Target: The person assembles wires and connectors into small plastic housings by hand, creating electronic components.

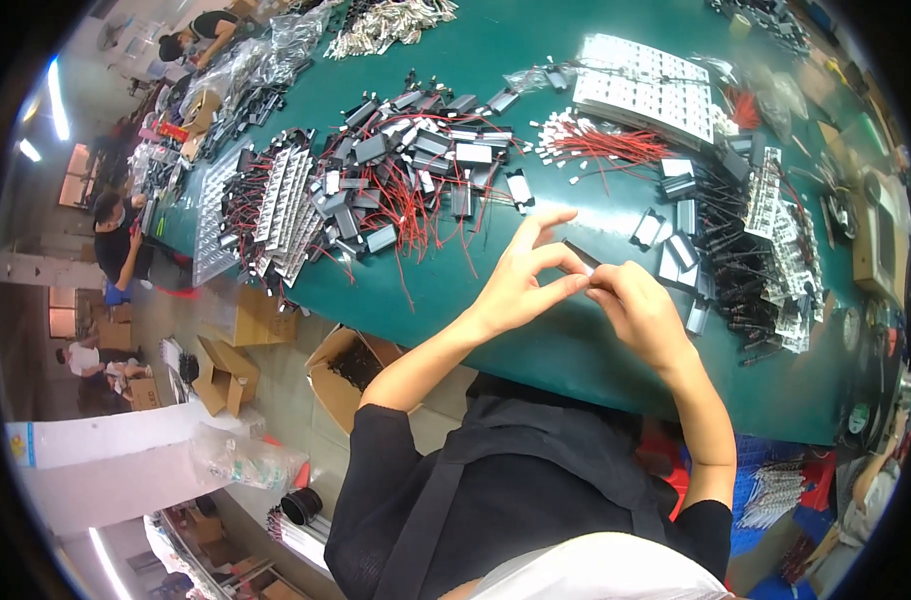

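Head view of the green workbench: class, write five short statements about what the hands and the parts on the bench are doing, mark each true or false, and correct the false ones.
1. Both hands meet over the green table and pinch one small pale part between their fingertips. True.
2. The left hand lies flat on the table. False: it is raised, fingers spread, thumb and forefinger pinching.
3. A heap of small black parts with red wires lies beyond the left hand. True.
4. The right hand holds a screwdriver. False: no tool shows in it, only the small part.
5. Open cardboard boxes stand on the table. False: they stand on the floor to the left of it.
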A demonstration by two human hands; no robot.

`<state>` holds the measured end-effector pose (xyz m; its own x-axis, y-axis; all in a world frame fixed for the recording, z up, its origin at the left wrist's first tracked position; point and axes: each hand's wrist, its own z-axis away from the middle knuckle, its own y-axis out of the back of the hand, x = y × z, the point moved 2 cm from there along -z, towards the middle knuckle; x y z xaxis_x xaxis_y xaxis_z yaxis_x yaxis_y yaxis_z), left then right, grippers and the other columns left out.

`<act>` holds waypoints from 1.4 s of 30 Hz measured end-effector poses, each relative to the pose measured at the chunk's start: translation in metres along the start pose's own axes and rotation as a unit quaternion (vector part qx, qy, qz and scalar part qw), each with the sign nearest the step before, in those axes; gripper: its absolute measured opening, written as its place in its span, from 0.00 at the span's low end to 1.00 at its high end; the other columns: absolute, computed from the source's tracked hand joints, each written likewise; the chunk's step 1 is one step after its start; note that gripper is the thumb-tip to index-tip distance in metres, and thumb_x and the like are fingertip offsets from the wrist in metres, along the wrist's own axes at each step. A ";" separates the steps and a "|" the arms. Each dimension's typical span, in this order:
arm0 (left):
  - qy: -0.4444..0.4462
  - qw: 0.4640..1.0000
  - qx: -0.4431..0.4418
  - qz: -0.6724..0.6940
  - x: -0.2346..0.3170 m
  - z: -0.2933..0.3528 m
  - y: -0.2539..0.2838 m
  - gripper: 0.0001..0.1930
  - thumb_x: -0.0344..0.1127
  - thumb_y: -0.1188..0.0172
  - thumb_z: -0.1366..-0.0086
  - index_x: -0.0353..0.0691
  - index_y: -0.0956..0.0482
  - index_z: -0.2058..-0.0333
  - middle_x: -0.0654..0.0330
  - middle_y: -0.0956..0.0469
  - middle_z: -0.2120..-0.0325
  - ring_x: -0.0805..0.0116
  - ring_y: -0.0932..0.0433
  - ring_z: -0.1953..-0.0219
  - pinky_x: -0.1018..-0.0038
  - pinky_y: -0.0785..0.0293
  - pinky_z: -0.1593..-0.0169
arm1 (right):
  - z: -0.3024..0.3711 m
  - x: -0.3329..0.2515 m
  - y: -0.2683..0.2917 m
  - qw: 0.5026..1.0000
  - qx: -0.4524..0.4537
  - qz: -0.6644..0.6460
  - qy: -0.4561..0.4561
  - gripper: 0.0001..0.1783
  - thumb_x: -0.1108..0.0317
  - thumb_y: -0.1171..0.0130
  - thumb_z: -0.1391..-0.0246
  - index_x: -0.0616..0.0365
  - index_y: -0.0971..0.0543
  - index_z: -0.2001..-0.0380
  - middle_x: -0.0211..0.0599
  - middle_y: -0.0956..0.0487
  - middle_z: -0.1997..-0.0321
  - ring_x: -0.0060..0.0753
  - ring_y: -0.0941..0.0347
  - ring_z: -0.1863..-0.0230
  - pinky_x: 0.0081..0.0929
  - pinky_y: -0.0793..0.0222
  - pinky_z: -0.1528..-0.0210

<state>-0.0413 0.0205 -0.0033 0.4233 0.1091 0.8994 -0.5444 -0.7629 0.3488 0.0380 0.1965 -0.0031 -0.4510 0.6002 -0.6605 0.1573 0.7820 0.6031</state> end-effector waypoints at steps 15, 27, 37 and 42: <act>-0.166 0.907 0.186 -0.339 0.046 -0.058 0.123 0.08 0.36 0.29 0.48 0.41 0.19 0.75 0.53 0.28 0.48 0.55 0.33 0.42 0.62 0.39 0.40 | -0.047 0.010 -0.005 0.989 -0.138 0.027 -0.044 0.15 0.67 0.37 0.47 0.53 0.25 0.56 0.34 0.27 0.72 0.33 0.29 0.71 0.31 0.34 0.64; -0.086 0.684 0.231 -0.687 0.051 -0.042 0.244 0.08 0.43 0.34 0.42 0.48 0.20 0.73 0.64 0.28 0.47 0.61 0.31 0.42 0.43 0.57 0.33 | -0.110 0.130 -0.026 0.936 0.010 0.342 -0.081 0.09 0.64 0.42 0.47 0.57 0.22 0.67 0.43 0.22 0.67 0.45 0.23 0.61 0.43 0.31 0.58; 0.096 0.701 -0.012 -0.707 -0.003 0.030 0.224 0.16 0.44 0.32 0.48 0.42 0.23 0.66 0.57 0.26 0.56 0.58 0.28 0.48 0.37 0.56 0.34 | -0.098 0.084 0.005 0.923 -0.074 0.322 -0.195 0.09 0.62 0.46 0.45 0.56 0.24 0.68 0.45 0.20 0.68 0.53 0.22 0.65 0.46 0.26 0.62; 0.068 0.697 0.004 -0.714 0.028 0.009 0.181 0.18 0.47 0.32 0.47 0.41 0.24 0.65 0.56 0.27 0.56 0.57 0.28 0.49 0.42 0.51 0.33 | -0.026 0.034 0.021 0.933 -0.180 0.269 -0.157 0.10 0.63 0.47 0.44 0.59 0.26 0.69 0.46 0.21 0.74 0.54 0.22 0.72 0.49 0.26 0.70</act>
<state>-0.1217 -0.1199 0.0822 0.4571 0.8198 -0.3450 0.3658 0.1803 0.9131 0.0032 0.2293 -0.0017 -0.1042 0.9532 -0.2839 -0.0438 0.2808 0.9588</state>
